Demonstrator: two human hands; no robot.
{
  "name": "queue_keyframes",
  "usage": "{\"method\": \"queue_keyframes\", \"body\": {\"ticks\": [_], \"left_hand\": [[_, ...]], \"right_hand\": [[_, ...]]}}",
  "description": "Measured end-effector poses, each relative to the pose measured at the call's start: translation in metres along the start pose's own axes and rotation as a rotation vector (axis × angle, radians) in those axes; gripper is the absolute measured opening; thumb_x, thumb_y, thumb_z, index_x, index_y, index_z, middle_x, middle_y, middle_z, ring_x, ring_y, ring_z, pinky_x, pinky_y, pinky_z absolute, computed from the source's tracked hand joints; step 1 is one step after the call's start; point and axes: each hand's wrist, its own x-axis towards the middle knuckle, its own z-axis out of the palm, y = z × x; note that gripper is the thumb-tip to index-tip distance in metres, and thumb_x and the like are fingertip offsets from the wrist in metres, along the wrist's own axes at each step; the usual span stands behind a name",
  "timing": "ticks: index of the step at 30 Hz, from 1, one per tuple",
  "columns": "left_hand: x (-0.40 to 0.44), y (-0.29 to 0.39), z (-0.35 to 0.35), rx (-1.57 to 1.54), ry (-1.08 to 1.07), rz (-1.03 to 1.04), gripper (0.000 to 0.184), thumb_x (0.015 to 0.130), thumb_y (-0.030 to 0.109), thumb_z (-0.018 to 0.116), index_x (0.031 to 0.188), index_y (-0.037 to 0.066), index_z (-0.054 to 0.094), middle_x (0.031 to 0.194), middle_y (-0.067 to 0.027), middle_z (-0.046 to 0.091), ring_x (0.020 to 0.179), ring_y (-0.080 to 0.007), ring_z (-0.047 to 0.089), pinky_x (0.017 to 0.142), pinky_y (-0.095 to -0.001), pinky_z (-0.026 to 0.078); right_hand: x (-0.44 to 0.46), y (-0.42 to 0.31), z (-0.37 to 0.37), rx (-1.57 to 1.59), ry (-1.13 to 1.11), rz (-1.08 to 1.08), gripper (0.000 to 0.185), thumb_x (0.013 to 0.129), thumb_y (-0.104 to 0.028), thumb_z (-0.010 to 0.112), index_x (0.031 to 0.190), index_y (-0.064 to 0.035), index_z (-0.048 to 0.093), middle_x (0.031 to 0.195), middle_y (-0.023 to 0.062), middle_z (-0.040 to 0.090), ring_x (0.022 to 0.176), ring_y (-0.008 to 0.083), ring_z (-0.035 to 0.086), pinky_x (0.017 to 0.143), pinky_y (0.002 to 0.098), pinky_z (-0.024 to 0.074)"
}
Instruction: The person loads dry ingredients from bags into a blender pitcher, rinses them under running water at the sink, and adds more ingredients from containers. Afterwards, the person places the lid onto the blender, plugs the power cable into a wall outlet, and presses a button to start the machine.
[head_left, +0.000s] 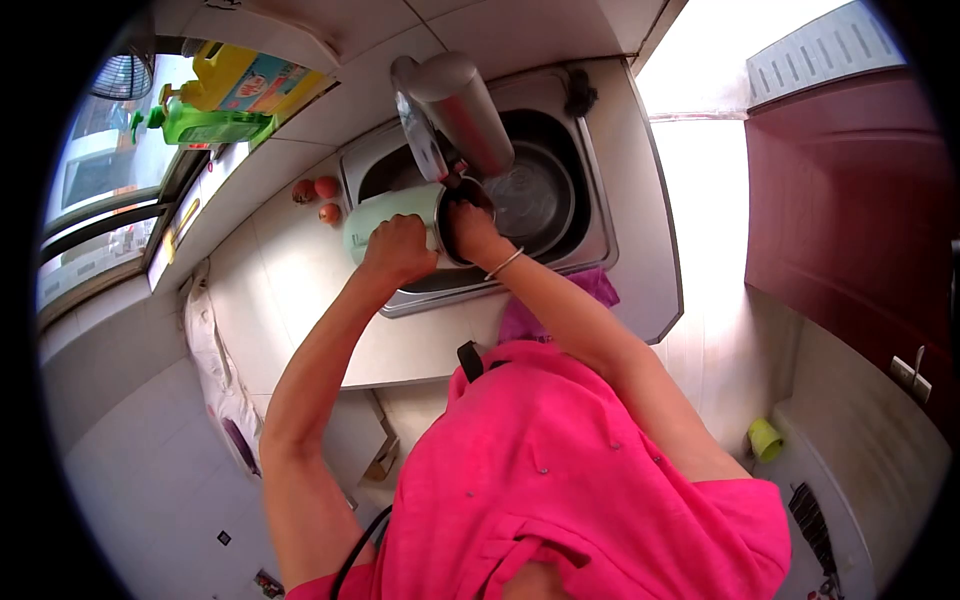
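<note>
A pale green kettle (385, 212) with a metal-lined mouth lies tilted on its side over the left part of the sink (601, 215). My left hand (402, 248) is closed in a fist at its near side, where the handle seems to be. Into the mouth reaches my right hand (472, 232), a bracelet on its wrist. Its fingers are hidden inside, so what they hold, if anything, does not show. Just above the mouth hangs the spout of a faucet with a silver cylinder (465, 112).
A round metal basin (535, 200) sits in the sink. Several reddish round items, perhaps onions (328, 187), lie left of it. A purple cloth (590, 290) hangs at the front edge. Green (215, 125) and yellow (225, 75) bottles stand by the window.
</note>
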Motion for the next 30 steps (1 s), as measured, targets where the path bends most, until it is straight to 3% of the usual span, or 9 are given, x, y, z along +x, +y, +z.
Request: {"method": "queue_keyframes", "body": {"ticks": [3,9,11,14,15,18,21,27,30], "left_hand": [[0.005,-0.004,-0.002,-0.044,-0.029,-0.041,0.029,0.062,0.016,0.06,0.077,-0.01,0.064,0.084,-0.0327,0.063,0.085,-0.048,0.063,0.081,-0.0481,0.052],[0.006,-0.009,-0.007,-0.261,0.048,-0.029,0.036,0.062,0.022,0.062,0.076,-0.012,0.064,0.081,-0.0335,0.062,0.083,-0.0466,0.063,0.079,-0.0464,0.052],[0.01,-0.012,0.004,-0.341,0.1,-0.006,0.038,0.06,0.024,0.064,0.076,-0.011,0.064,0.08,-0.033,0.061,0.083,-0.0466,0.062,0.079,-0.0461,0.051],[0.013,-0.006,0.009,-0.397,0.091,0.019,0.038,0.061,0.024,0.064,0.078,-0.01,0.064,0.08,-0.0319,0.061,0.083,-0.0456,0.062,0.079,-0.0456,0.052],[0.014,-0.005,0.012,-0.42,0.109,0.042,0.039,0.061,0.024,0.064,0.079,-0.01,0.064,0.08,-0.0319,0.061,0.083,-0.0455,0.062,0.078,-0.0456,0.051],[0.011,0.003,0.005,-0.498,0.118,0.057,0.041,0.061,0.024,0.064,0.084,-0.01,0.064,0.079,-0.0325,0.061,0.082,-0.0469,0.061,0.075,-0.045,0.052],[0.007,0.014,-0.007,-0.515,0.099,-0.001,0.039,0.061,0.021,0.065,0.085,-0.01,0.063,0.072,-0.0299,0.062,0.073,-0.0412,0.066,0.067,-0.0416,0.052],[0.014,0.007,0.026,-0.669,0.117,-0.025,0.035,0.061,0.028,0.063,0.07,-0.006,0.065,0.074,-0.0285,0.062,0.073,-0.0451,0.062,0.072,-0.0473,0.052],[0.011,0.009,0.024,-0.739,0.081,-0.058,0.035,0.061,0.026,0.063,0.072,-0.008,0.064,0.074,-0.0297,0.061,0.074,-0.0448,0.062,0.07,-0.0463,0.051]], "right_hand": [[0.003,0.016,-0.026,0.013,-0.215,-0.113,0.024,0.079,-0.005,0.057,0.101,0.001,0.058,0.092,0.0251,0.065,0.087,0.0376,0.065,0.072,0.0452,0.0531],[-0.032,-0.002,-0.147,0.196,-0.069,-0.342,0.025,0.081,-0.002,0.052,0.104,-0.0015,0.063,0.094,0.0213,0.065,0.09,0.0398,0.062,0.078,0.0463,0.0504],[-0.04,0.017,-0.178,0.171,-0.173,-0.317,0.023,0.082,-0.001,0.052,0.102,-0.0005,0.065,0.092,0.0198,0.065,0.087,0.0356,0.064,0.076,0.0437,0.0511],[-0.035,0.047,-0.206,0.32,-0.065,-0.046,0.022,0.084,0.001,0.053,0.102,-0.0001,0.065,0.091,0.0179,0.067,0.086,0.0275,0.067,0.074,0.0353,0.0514],[-0.025,0.057,-0.21,0.408,-0.001,0.068,0.022,0.084,0.002,0.053,0.102,-0.0003,0.066,0.091,0.0176,0.068,0.086,0.0254,0.068,0.073,0.0329,0.0511],[0.022,0.09,-0.2,0.239,0.198,-0.124,0.02,0.086,-0.002,0.054,0.102,-0.0007,0.067,0.093,0.0199,0.068,0.086,0.0304,0.068,0.072,0.0347,0.0512],[0.068,0.09,-0.181,0.216,0.141,-0.245,0.02,0.09,-0.015,0.057,0.103,-0.0029,0.066,0.095,0.0219,0.065,0.091,0.0397,0.062,0.076,0.0403,0.0506],[0.118,0.103,-0.147,-0.077,-0.166,-0.326,0.025,0.085,-0.025,0.058,0.093,-0.0033,0.067,0.093,0.0246,0.064,0.09,0.0423,0.061,0.076,0.0448,0.0496],[0.129,0.123,-0.132,0.031,-0.1,-0.505,0.024,0.084,-0.025,0.058,0.087,-0.003,0.068,0.09,0.0242,0.065,0.088,0.0427,0.061,0.075,0.0461,0.0496]]}}
